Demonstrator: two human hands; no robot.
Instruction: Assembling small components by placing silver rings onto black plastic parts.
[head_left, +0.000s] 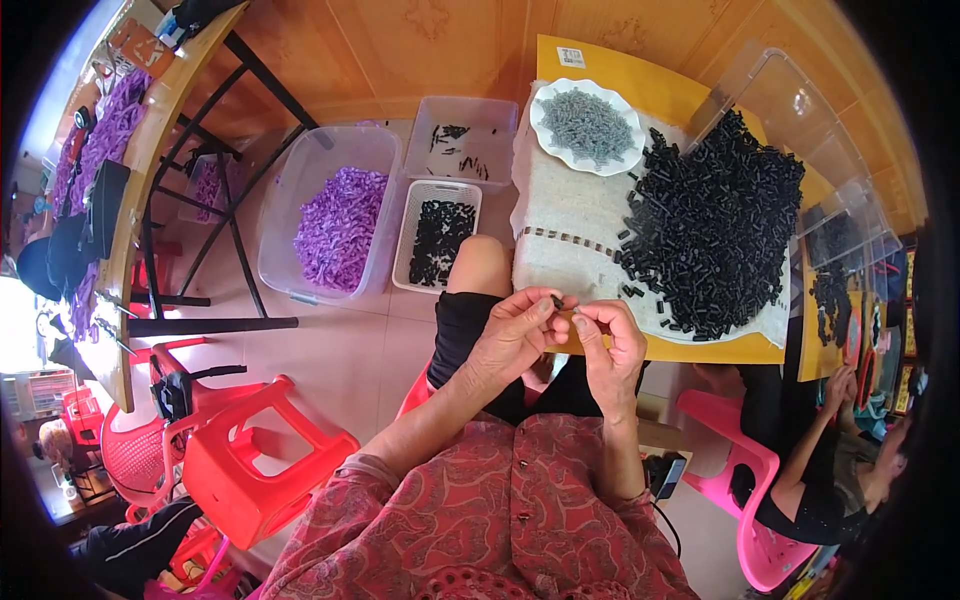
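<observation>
My left hand (512,332) pinches a small black cylindrical piece (558,301) between thumb and fingers, over the table's near edge. Close beside it, my right hand (614,345) is closed in a pinch; whatever its fingertips hold is too small to make out. A large heap of black cylindrical pieces (710,230) lies on a pale cloth (560,265) beyond my hands to the right. At the far side of the cloth stands a white scalloped plate (543,135) of small translucent grey pieces (588,125).
Left of the yellow table (690,352) are a white basket (398,272) of black pieces, a clear bin (285,270) of purple pieces and a shallow clear box (490,115). A red stool (230,480) stands lower left. Another person (850,450) sits at right beside a pink chair (755,500).
</observation>
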